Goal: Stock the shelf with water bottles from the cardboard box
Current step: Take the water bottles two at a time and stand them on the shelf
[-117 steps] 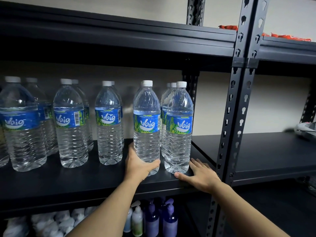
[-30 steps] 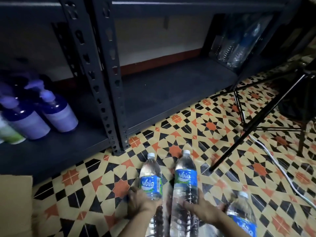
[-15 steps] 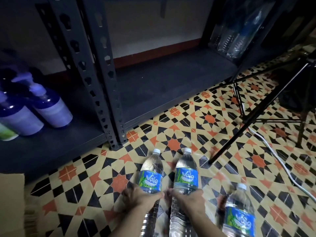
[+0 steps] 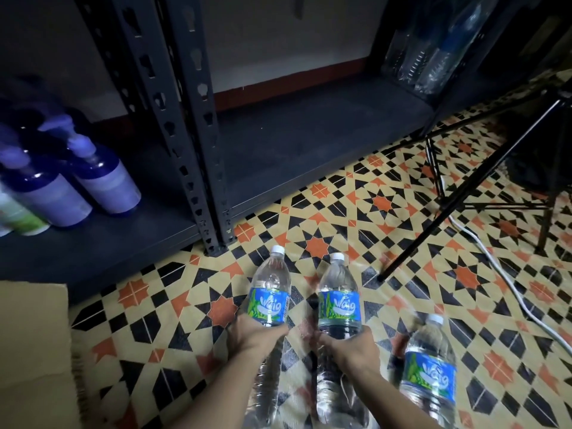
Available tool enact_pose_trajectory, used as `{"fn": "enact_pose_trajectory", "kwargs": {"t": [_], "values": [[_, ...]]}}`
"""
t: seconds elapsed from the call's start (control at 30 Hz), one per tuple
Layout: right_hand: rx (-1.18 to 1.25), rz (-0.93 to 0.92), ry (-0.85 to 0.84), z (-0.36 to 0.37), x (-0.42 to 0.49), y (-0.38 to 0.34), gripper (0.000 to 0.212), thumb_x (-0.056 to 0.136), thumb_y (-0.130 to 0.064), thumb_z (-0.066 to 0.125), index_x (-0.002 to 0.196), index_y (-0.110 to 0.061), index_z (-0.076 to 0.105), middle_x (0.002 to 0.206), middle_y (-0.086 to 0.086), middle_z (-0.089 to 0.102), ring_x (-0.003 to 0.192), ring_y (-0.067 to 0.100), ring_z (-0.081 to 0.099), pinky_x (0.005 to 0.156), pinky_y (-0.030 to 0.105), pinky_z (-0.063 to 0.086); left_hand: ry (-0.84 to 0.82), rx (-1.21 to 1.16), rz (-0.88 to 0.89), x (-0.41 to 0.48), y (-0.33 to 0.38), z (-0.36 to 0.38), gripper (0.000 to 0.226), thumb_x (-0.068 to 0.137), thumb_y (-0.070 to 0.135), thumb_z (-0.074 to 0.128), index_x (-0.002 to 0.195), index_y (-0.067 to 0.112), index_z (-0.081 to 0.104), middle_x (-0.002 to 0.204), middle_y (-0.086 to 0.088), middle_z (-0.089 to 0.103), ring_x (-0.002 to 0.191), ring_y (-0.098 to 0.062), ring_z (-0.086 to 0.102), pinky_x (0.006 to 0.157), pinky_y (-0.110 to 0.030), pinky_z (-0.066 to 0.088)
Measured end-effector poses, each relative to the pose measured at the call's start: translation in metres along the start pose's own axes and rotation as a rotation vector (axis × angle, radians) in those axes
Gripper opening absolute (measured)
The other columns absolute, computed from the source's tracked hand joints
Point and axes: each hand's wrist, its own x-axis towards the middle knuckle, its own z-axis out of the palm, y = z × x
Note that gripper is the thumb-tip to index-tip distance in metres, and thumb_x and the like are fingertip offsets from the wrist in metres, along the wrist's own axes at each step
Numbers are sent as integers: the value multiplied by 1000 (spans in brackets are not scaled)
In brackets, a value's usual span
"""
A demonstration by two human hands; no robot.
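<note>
Patterned tile floor (image 4: 325, 212) in cream, orange and black stars, carrying a dark metal shelf rack (image 4: 198, 125) on slotted uprights. Low dark shelf board (image 4: 77, 252) at left bearing purple pump bottles (image 4: 102, 181) and a green-labelled one (image 4: 21, 216). Clear plastic water bottle with blue label (image 4: 430, 376) upright on the tiles at right. Black tripod legs (image 4: 458, 193) and white cable (image 4: 507, 280) resting on the tiles; brown cardboard flap (image 4: 34, 351) at lower left.
</note>
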Motion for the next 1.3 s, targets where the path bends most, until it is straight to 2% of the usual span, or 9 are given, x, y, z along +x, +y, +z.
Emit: {"fn": "enact_pose_trajectory", "kwargs": {"t": [0.13,0.33,0.43,0.57,0.77,0.87,0.93,1.0,1.3], "values": [[11,-119,-37,-10,-13,-10,89,48,-48,91,117,-17,43,97,0,66,84,22,68,77,45,59,4,-86,53,-15,2,-12,51,45,38,90,81,14,64,78,-4,68,71,-19,66,61,-29,58],[40,-329,9,-48,-51,-60,76,57,-44,89,112,-20,42,99,0,64,86,19,64,76,40,57,71,-239,185,-54,34,-52,31,52,24,91,67,14,65,65,-2,68,65,-17,67,57,-25,55],[112,-432,0,-76,-80,-90,67,57,-42,88,105,-22,45,92,-4,66,79,11,65,65,32,57,131,-276,293,-83,63,-90,55,40,41,91,81,15,66,74,-1,71,70,-18,67,65,-30,58],[174,-632,7,-119,-133,-134,55,63,-37,88,104,-20,56,85,-8,69,71,1,65,51,14,42,289,-346,469,-133,96,-149,78,38,42,92,102,11,60,95,-4,69,88,-23,64,69,-26,50],[319,-936,82,-159,-241,-189,71,52,-52,88,108,-26,53,93,-14,65,85,2,64,67,18,48,483,-542,654,-224,110,-243,67,42,40,94,96,14,63,92,1,71,84,-19,67,64,-23,45],[375,-1056,56,-168,-309,-211,66,57,-48,87,107,-28,50,94,-16,63,86,2,62,61,9,45,569,-629,733,-271,99,-295,67,37,48,91,92,18,68,84,5,73,78,-15,69,62,-23,49],[418,-1140,26,-166,-355,-223,72,50,-56,84,109,-29,52,100,-14,66,95,6,65,74,21,53,662,-673,765,-302,88,-333,64,39,46,93,91,18,67,83,5,71,78,-16,68,63,-24,48],[474,-1215,-37,-159,-397,-236,76,47,-56,84,111,-31,53,102,-15,68,98,4,65,85,30,54,764,-691,791,-331,78,-372,65,41,44,95,92,16,66,85,2,71,78,-19,68,62,-25,47],[586,-1416,-364,-84,-557,-289,71,51,-41,92,110,-28,55,96,-13,71,89,-2,67,84,28,55,1128,-788,819,-390,1,-513,68,42,40,95,95,16,59,90,1,70,80,-19,68,71,-31,55]]}}
